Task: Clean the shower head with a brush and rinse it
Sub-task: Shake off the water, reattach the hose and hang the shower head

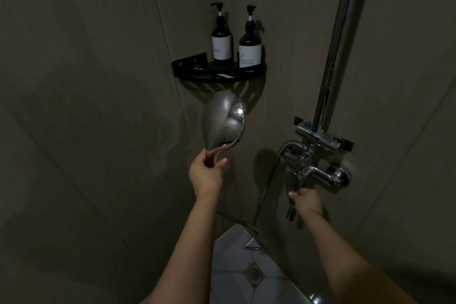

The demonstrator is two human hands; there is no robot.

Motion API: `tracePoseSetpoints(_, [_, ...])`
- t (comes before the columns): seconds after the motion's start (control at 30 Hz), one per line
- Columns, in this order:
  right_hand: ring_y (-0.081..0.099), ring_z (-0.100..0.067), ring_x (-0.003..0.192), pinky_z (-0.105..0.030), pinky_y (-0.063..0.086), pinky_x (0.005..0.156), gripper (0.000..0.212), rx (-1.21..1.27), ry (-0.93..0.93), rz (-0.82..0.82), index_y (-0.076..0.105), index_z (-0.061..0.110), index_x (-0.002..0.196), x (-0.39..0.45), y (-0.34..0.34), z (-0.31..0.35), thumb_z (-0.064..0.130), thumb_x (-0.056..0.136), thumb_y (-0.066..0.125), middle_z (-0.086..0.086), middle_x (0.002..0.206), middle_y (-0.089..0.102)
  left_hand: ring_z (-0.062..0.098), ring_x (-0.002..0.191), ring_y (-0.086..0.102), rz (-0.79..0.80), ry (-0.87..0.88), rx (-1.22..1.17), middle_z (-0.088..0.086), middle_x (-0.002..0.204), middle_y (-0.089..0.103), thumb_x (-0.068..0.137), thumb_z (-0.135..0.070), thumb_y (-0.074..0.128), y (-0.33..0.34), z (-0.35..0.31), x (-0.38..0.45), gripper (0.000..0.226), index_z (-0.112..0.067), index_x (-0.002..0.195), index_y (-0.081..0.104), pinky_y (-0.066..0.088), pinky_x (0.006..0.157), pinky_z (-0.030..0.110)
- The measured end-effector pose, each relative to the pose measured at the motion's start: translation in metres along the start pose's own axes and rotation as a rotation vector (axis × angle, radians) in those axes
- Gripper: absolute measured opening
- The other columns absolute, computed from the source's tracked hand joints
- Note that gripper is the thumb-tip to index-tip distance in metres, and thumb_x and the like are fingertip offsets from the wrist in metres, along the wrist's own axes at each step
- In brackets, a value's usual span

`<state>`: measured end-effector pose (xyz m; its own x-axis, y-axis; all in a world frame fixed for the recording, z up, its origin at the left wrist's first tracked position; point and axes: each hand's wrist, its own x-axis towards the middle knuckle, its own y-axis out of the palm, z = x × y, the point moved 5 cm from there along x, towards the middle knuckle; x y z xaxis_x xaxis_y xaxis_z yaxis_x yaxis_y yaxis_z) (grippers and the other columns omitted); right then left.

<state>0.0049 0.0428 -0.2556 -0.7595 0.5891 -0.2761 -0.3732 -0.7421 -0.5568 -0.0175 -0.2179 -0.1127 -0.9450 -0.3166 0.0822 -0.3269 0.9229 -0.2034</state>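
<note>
My left hand (206, 175) grips the handle of a chrome shower head (223, 122) and holds it upright in front of the corner, its rounded back toward me and its face turned away to the right. Its grey hose (265, 195) loops down from the mixer to the floor. My right hand (306, 201) grips the lever of the chrome mixer tap (313, 170) on the right wall, fingers curled round it. No brush is in view.
A black corner shelf (217, 71) carries two dark pump bottles (222, 34) above the shower head. A chrome riser pipe (343, 32) runs up the right wall. Below are white floor tiles with a drain (253, 271).
</note>
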Motion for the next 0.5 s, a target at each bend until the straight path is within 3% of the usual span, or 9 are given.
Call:
tracePoseSetpoints(0.17, [0.063, -0.036, 0.100, -0.026, 0.035, 0.070, 0.025, -0.012, -0.004, -0.009, 0.066, -0.010, 0.095, -0.0036, -0.0006, 0.0022, 0.013, 0.088, 0.061, -0.028, 0.103, 0.067, 0.013, 0.090, 0.057, 0.022, 0.003, -0.002, 0.002, 0.095, 0.064, 0.077, -0.007, 0.073, 0.0029, -0.0018, -0.0031, 0.025, -0.007, 0.100, 0.063, 0.041, 0.084, 0.022])
tracePoseSetpoints(0.27, [0.062, -0.037, 0.100, -0.025, 0.034, 0.069, 0.026, -0.031, -0.014, -0.021, 0.066, -0.011, 0.096, -0.0049, -0.0018, 0.0030, 0.014, 0.088, 0.061, -0.029, 0.104, 0.067, 0.013, 0.087, 0.057, 0.030, 0.013, 0.007, 0.000, 0.092, 0.063, 0.077, -0.008, 0.073, 0.0026, -0.0030, -0.0039, 0.022, -0.016, 0.093, 0.061, 0.040, 0.082, 0.022])
tracePoseSetpoints(0.5, [0.062, -0.038, 0.100, -0.031, 0.042, 0.074, 0.026, -0.044, -0.005, -0.019, 0.065, -0.010, 0.094, -0.0053, -0.0022, 0.0032, 0.015, 0.088, 0.061, -0.029, 0.104, 0.066, 0.012, 0.087, 0.056, 0.030, 0.015, -0.004, -0.001, 0.090, 0.062, 0.076, -0.006, 0.073, 0.0001, -0.0025, -0.0023, 0.026, -0.012, 0.100, 0.064, 0.042, 0.083, 0.022])
